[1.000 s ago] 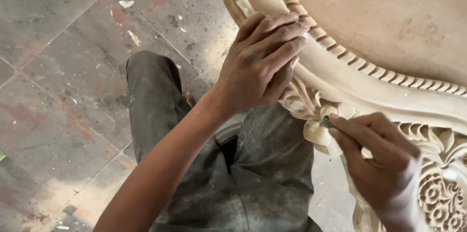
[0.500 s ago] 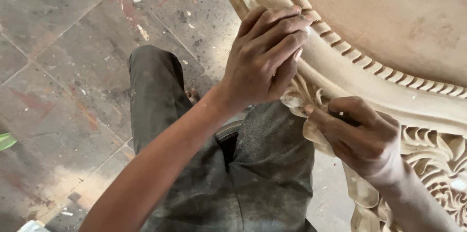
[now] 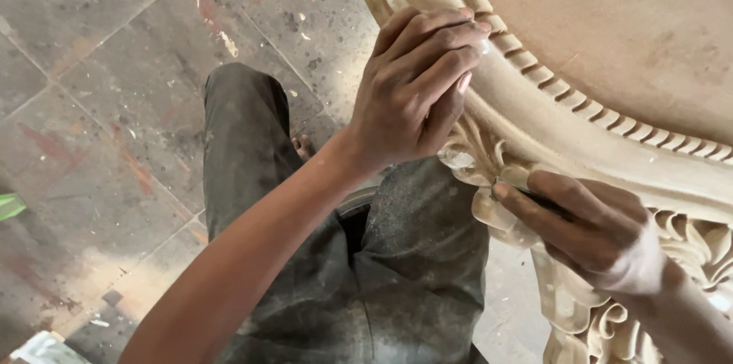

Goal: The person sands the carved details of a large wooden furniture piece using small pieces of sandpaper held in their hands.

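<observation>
Your left hand [image 3: 416,85] rests curled over the carved wooden frame [image 3: 534,116], fingers bent and pressed against its rope-like beaded band [image 3: 580,108], gripping nothing loose. Your right hand [image 3: 592,230] sits lower on the same frame, closed around a small dark tool [image 3: 534,197] whose tip meets the leaf carving [image 3: 489,165] on the frame's outer edge; most of the tool is hidden in your fist. The frame fills the upper right of the view, its smooth inner panel [image 3: 634,28] lying beyond the beaded band. Below the frame's edge are your dusty dark trousers [image 3: 366,272], and further out from it spreads the stained tiled floor [image 3: 92,89].
</observation>
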